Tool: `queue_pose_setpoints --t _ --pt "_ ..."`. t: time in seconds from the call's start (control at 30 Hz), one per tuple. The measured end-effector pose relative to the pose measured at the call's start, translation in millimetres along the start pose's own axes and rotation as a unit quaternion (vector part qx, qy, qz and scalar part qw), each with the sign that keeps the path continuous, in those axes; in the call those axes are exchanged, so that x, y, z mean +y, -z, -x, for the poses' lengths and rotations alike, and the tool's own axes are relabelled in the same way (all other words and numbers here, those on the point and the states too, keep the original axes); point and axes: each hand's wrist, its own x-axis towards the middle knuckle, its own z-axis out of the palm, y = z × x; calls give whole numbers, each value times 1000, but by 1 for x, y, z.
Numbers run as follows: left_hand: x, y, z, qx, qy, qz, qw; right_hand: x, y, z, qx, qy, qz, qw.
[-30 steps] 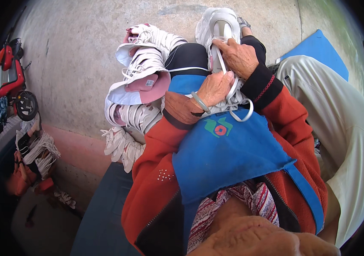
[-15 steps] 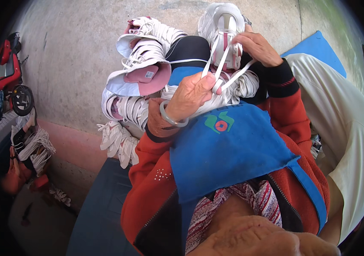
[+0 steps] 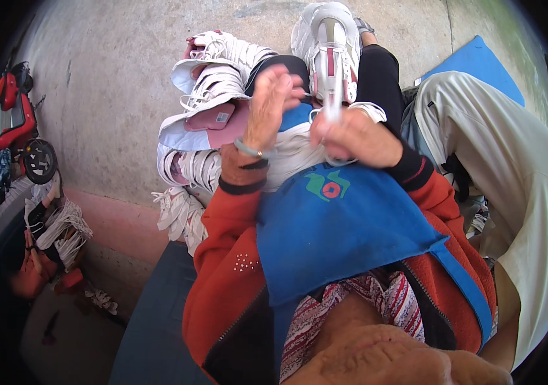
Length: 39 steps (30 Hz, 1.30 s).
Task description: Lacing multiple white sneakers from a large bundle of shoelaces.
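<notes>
A white shoe (image 3: 331,48) with dark red and grey panels rests toe-away over my lap. My right hand (image 3: 362,138), blurred, is closed near its heel end with a smeared white shoelace (image 3: 333,102) rising from the fingers. My left hand (image 3: 272,102), a bracelet on its wrist, is raised left of the shoe. Motion blurs its fingers, so I cannot tell whether they hold anything. Under both hands, a bundle of white laces (image 3: 290,154) lies at the top of the blue apron (image 3: 344,237).
White-and-pink shoe pieces (image 3: 213,115) wound with laces are stacked at the left, with several more pieces (image 3: 181,215) below. A person's pale-trousered leg (image 3: 518,167) is close on the right, near a blue mat (image 3: 479,70). A red scooter (image 3: 20,115) stands far left.
My left hand has moved up and left from the laces. My right hand has come down from beside the shoe toward my lap. The long stretched lace ends no longer show between them.
</notes>
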Motion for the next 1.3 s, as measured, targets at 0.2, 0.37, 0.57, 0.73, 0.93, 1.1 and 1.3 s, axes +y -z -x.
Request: queue_pose_setpoints --t 0.2,0.37,0.57,0.73,0.93,1.1,1.3 --pt "-2 -13 -26 -132 -5 -315 940 15 -47 -9 -69 61 342 935" --pt "-10 -10 -22 -196 42 -232 952 3 -32 2 -160 -31 355 921" --pt "32 -10 8 -173 55 247 952 -14 50 25 29 26 268 963" --pt "50 -41 31 -361 57 145 920 35 39 -10 94 82 -74 989" --pt "70 31 42 -363 -192 -113 905 45 64 -2 63 40 -599 797" --pt "108 186 116 21 -230 224 947 85 162 35 181 85 -613 764" --pt "122 305 195 392 -333 276 812 163 208 29 508 -53 -516 687"
